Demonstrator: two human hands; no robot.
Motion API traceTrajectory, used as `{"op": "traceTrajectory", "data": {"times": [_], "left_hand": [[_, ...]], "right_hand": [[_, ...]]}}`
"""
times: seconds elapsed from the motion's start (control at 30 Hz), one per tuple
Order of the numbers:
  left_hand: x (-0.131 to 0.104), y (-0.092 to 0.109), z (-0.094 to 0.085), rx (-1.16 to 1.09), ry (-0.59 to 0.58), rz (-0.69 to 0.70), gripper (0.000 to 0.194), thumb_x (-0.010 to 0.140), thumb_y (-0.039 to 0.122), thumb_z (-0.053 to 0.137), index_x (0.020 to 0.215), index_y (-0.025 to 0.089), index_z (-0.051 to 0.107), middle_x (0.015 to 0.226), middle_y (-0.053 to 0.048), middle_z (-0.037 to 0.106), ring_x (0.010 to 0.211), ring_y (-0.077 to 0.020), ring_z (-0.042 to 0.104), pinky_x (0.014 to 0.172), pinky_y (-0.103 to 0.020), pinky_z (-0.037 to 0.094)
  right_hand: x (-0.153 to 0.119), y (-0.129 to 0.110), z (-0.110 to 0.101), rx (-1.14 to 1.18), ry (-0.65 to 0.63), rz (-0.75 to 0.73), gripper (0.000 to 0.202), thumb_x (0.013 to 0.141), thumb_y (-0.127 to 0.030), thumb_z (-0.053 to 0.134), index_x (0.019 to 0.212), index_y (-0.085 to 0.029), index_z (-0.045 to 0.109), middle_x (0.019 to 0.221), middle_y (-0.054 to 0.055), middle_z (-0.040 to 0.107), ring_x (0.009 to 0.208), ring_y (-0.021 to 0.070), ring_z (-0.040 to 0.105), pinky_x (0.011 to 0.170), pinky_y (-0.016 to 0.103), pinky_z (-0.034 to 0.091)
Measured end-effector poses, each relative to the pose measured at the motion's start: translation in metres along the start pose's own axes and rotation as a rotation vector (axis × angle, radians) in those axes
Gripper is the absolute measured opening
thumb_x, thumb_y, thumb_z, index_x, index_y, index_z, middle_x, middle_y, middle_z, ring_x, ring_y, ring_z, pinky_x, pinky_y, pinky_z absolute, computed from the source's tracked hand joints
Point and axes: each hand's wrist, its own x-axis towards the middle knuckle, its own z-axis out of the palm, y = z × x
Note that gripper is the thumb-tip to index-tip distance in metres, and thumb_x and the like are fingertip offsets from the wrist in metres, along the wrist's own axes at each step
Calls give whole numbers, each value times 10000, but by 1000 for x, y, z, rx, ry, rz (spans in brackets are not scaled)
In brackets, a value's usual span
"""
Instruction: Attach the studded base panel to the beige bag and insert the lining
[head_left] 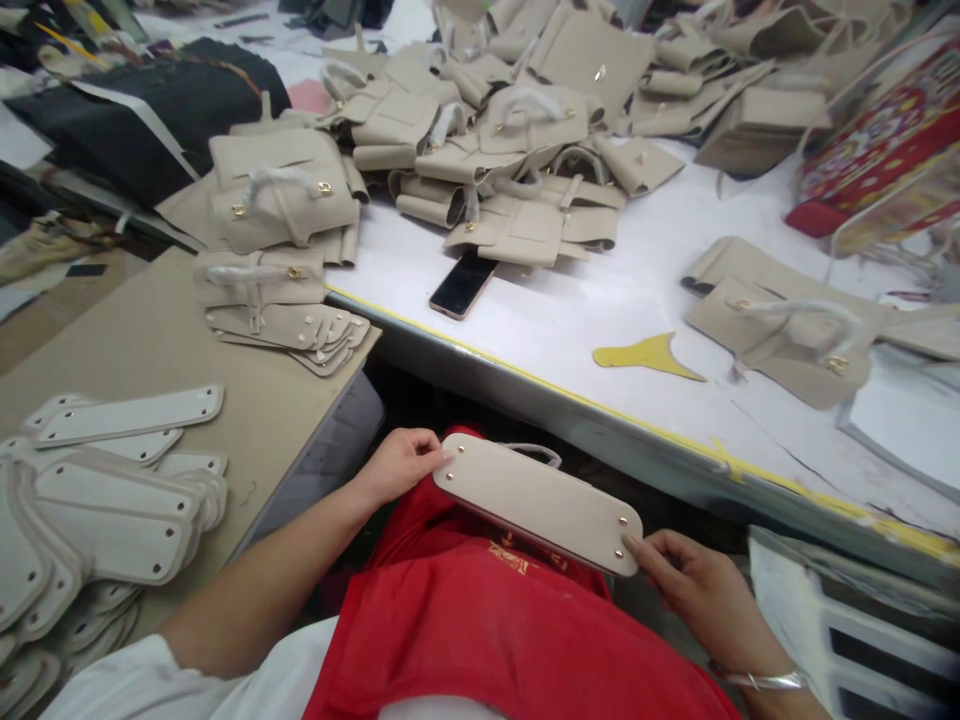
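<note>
A beige bag base panel (540, 500) with rounded ends and gold studs near its corners is held over my lap, tilted down to the right. My left hand (405, 462) pinches its left end between thumb and fingers. At the other end, my right hand (682, 575) grips the edge beside the studs. A thin pale strap or loop (536, 452) shows behind the panel's upper edge; what it belongs to is hidden. A red apron (510, 630) lies beneath the panel.
Beige bag pieces (517, 120) with wrapped handles are heaped on the white table (540, 340). A phone (463, 285) and a yellow scrap (649, 357) lie near its front edge. Stacked base panels (120, 500) cover part of the brown board (255, 420) on the left.
</note>
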Motion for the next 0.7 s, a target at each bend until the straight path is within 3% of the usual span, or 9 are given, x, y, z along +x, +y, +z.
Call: {"op": "traceTrajectory", "data": {"times": [0.2, 0.47, 0.63, 0.7], "left_hand": [[2, -2, -2, 62, -5, 15, 322, 724, 440, 574, 647, 127, 568, 596, 11, 542, 551, -96, 445, 516, -201, 325], [5, 13, -6, 363, -41, 83, 296, 733, 380, 549, 558, 149, 491, 531, 39, 480, 526, -88, 413, 491, -204, 270], [7, 13, -8, 470, -33, 121, 266, 737, 363, 542, 573, 156, 508, 544, 38, 503, 520, -88, 429, 499, -213, 271], [8, 14, -9, 499, -33, 132, 255, 739, 355, 539, 579, 157, 520, 547, 35, 512, 521, -91, 439, 503, -217, 272]], "right_hand": [[0, 0, -1, 25, -4, 4, 436, 738, -605, 488, 605, -193, 540, 488, -14, 473, 432, 115, 425, 413, 226, 316], [2, -2, 1, -43, -10, -8, 480, 735, -642, 454, 626, -184, 545, 463, -22, 462, 426, 116, 427, 415, 226, 309], [2, -7, -10, -323, 9, -8, 482, 748, -646, 429, 598, -196, 519, 464, -11, 487, 428, 134, 453, 433, 248, 325], [1, -21, -12, -469, 138, -58, 462, 748, -640, 441, 643, -199, 534, 509, 2, 528, 440, 151, 480, 441, 267, 339]]}}
